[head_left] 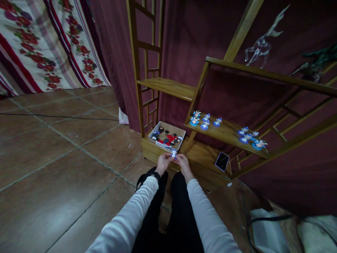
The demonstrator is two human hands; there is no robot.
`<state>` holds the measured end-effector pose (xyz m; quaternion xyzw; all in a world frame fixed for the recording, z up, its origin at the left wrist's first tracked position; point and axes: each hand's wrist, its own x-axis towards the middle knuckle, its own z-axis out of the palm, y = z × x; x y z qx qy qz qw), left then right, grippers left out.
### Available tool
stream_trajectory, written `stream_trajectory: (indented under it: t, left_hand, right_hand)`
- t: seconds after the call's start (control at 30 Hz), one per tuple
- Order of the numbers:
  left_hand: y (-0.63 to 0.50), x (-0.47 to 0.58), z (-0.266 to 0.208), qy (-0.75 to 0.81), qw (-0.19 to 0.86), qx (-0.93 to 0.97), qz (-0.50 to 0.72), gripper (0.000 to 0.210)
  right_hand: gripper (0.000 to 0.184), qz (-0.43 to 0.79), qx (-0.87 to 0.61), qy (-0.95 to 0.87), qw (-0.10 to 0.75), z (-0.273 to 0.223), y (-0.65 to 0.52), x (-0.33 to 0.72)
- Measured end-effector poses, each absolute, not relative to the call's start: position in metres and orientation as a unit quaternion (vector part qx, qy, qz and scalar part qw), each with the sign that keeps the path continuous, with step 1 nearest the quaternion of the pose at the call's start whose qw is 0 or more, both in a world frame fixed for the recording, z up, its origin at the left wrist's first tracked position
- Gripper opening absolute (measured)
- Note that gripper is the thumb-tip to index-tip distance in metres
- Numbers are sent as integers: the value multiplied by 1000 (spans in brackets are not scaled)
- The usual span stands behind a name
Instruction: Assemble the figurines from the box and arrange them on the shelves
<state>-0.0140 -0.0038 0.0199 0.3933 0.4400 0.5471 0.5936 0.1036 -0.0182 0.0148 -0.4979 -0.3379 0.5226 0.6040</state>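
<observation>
Between my two hands is a small figurine (174, 153) with purple hair, a white body and a purple base, held upright. My left hand (163, 163) pinches it from the left, and my right hand (183, 163) pinches it from the right. Just beyond them a white open box (181, 132) sits on the low wooden cabinet, with several small dark and red figurines (166, 140) lying inside. Up on the wooden shelf (229, 131) stand several similar purple and blue figurines (205, 124), grouped at its left and right ends.
A phone (222, 161) lies on the lower shelf to the right. Overhead, a clear glass deer-like ornament (259, 49) and a dark ornament (316, 65) stand on the top shelf. A black cable (59, 116) crosses the tiled floor at left. Bags (268, 228) lie at lower right.
</observation>
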Motion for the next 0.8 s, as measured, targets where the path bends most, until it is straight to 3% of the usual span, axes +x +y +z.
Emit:
stream_trajectory:
  t: [0.63, 0.8]
  left_hand:
    - [1, -15, 11, 474, 502, 496, 527, 27]
    - [13, -15, 4, 470, 548, 449, 527, 31]
  right_hand:
    - [20, 536, -493, -319, 607, 25, -21, 102]
    - [17, 558, -489, -313, 593, 26, -21, 102]
